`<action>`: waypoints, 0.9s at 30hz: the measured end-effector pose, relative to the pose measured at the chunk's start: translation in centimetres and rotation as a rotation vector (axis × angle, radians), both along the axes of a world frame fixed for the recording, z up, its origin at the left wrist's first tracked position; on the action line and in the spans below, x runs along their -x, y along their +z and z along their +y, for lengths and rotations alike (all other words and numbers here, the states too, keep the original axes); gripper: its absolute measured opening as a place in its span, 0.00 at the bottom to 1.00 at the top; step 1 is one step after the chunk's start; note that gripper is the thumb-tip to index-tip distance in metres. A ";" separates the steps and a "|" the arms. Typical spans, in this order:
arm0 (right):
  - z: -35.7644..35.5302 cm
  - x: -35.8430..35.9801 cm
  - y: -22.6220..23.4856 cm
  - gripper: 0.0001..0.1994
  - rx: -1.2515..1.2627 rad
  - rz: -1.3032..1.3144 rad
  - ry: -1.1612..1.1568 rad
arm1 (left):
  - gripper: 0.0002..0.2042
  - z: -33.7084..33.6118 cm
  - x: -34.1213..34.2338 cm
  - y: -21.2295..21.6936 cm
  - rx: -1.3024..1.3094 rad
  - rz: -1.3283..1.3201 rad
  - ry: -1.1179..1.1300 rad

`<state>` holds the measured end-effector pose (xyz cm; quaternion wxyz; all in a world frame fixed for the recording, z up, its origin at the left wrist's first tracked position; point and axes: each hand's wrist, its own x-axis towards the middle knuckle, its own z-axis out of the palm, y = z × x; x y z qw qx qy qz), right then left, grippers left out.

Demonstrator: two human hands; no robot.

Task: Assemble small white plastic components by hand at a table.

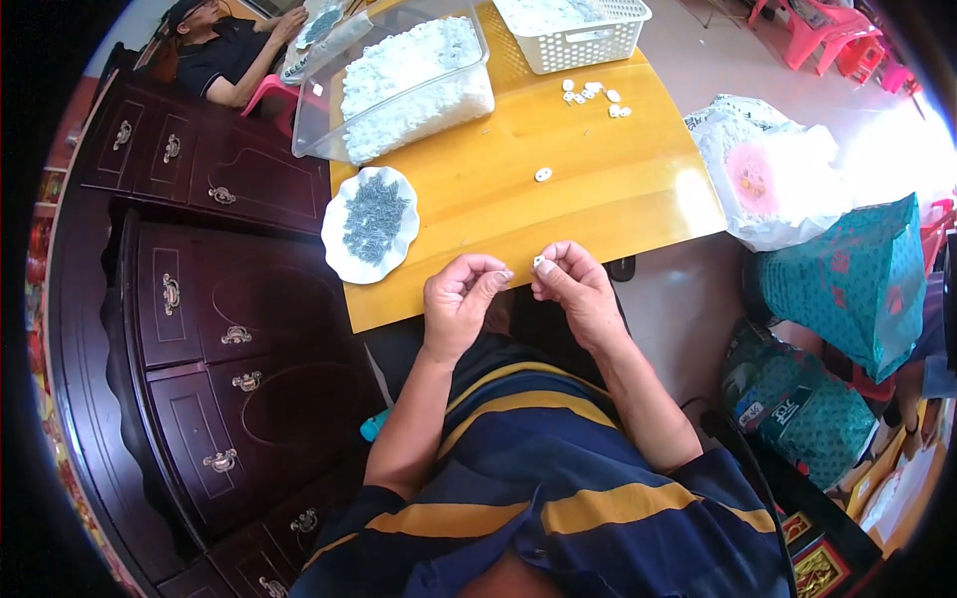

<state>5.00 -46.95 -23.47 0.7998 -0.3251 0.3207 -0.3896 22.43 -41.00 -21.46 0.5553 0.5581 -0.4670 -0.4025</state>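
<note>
Right hand (578, 299) is pinching a white piece (538, 261) by the table's (598, 204) near edge; left hand (461, 304) is pinching too, contents unclear. Loose pieces (591, 88) are lying out, maybe done; heaped tub (315, 130) is suggesting plenty remaining.

A home-like room doubling as a small workshop; ornate dark cabinet (269, 284); table (478, 211) bearing bulk white parts (411, 75).
</note>
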 end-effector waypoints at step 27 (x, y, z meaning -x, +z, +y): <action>-0.1 0.2 -0.3 0.04 0.051 0.021 -0.008 | 0.07 -1.7 2.0 0.7 0.007 -0.169 -0.053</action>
